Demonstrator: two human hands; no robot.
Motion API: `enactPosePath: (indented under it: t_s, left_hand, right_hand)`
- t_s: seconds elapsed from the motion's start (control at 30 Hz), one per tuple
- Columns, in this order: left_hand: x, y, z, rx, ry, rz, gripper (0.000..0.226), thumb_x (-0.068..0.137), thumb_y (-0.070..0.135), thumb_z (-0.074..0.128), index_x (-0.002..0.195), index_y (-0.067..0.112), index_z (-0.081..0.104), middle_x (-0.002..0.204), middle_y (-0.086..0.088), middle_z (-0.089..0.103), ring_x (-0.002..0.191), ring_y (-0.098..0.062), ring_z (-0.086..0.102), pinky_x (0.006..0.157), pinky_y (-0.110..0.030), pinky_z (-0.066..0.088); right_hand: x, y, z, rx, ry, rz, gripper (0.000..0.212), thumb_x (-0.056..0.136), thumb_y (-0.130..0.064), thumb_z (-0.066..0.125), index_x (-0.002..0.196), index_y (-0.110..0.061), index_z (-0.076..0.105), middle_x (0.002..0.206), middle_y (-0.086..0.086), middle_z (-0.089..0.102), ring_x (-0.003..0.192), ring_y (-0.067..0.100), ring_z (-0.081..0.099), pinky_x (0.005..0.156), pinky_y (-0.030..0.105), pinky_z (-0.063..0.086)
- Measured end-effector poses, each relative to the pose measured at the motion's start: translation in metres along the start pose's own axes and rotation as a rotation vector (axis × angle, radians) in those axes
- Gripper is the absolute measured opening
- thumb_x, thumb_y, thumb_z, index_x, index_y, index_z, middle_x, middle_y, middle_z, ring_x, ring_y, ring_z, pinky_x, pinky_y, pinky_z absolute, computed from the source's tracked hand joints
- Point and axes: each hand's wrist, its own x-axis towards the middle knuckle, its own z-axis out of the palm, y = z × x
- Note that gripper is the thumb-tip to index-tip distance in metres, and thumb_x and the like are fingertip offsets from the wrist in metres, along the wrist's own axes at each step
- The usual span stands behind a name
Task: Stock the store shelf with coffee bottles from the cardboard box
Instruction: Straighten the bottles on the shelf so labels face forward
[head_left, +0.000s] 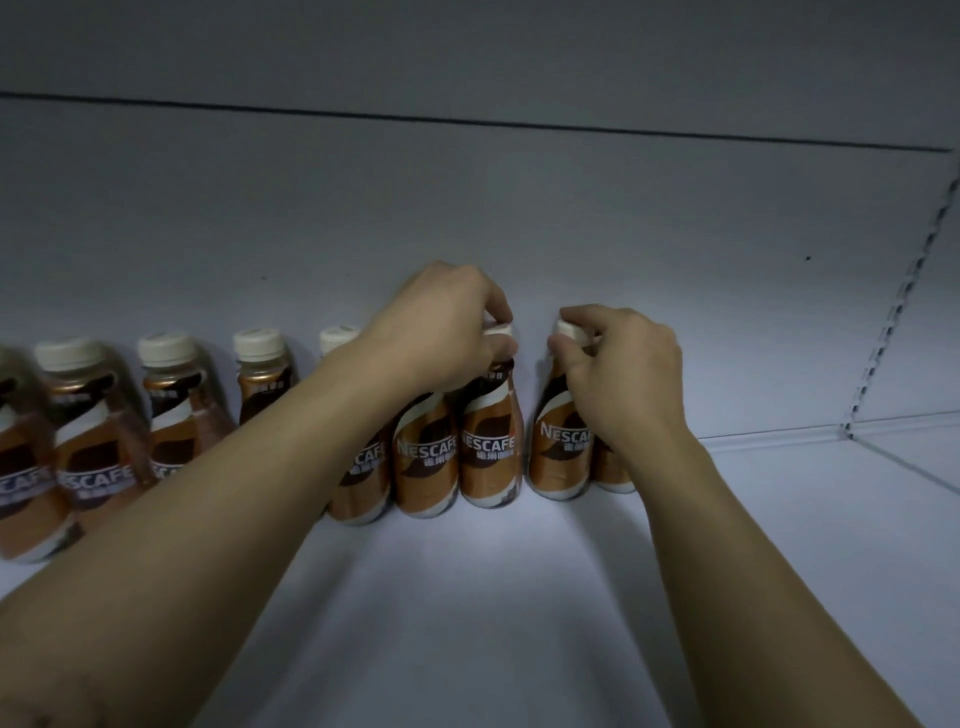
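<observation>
Left hand (447, 322) pinches the cream cap (500, 329) of an upright brown plastic coffee bottle (488, 452) directly beneath it. Right hand (623, 374) likewise pinches the neighbouring bottle (558, 452) just right, narrowly apart.

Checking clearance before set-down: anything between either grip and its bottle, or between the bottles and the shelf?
Nothing visible. The left grip pinches the cap of the left bottle, and the right grip pinches the cap of the right bottle. Both bottles appear to stand on the shelf already.

Single head-worn view, close in, facing forward and slightly down into the shelf (519, 597) toward its back panel (467, 208).
</observation>
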Motion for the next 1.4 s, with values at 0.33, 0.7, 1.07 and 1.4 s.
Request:
enactPosePath:
  t_s: [0.33,0.7,1.07,1.4]
  left_hand:
    - [-0.003,0.007,0.006,0.003,0.068,-0.044,0.034,0.086,0.043,0.065,0.109,0.018,0.069,0.102,-0.002,0.069,0.083,-0.014,0.060,0.072,-0.028,0.048]
    - [-0.009,0.006,0.014,0.085,0.122,0.013,0.036,0.089,0.042,0.060,0.116,0.018,0.063,0.101,-0.002,0.055,0.086,-0.017,0.052,0.073,-0.031,0.044]
    - [-0.011,0.028,0.004,0.144,0.131,0.079,0.047,0.087,0.044,0.060,0.129,0.024,0.054,0.123,-0.006,0.055,0.110,-0.023,0.053,0.095,-0.045,0.044]
    - [0.026,0.071,0.021,0.136,0.069,0.174,0.051,0.086,0.047,0.059,0.132,0.028,0.050,0.128,-0.003,0.056,0.117,-0.023,0.051,0.099,-0.044,0.042]
  right_hand:
    - [-0.008,0.001,0.005,0.213,0.034,0.046,0.028,0.090,-0.028,0.064,0.116,-0.020,0.069,0.110,-0.003,0.071,0.097,0.012,0.063,0.090,0.022,0.047]
    - [-0.010,0.002,0.008,0.304,0.041,0.085,0.025,0.087,-0.027,0.067,0.112,-0.023,0.071,0.101,-0.005,0.071,0.082,-0.001,0.060,0.070,-0.004,0.036]
    - [-0.003,0.034,-0.040,0.166,0.049,0.019,0.032,0.090,-0.024,0.063,0.122,-0.027,0.065,0.118,-0.001,0.063,0.103,0.015,0.059,0.090,0.033,0.049]
    - [0.001,0.071,-0.042,0.097,-0.184,0.234,0.044,0.092,-0.024,0.059,0.135,-0.018,0.052,0.126,0.004,0.062,0.109,0.021,0.059,0.089,0.028,0.042]
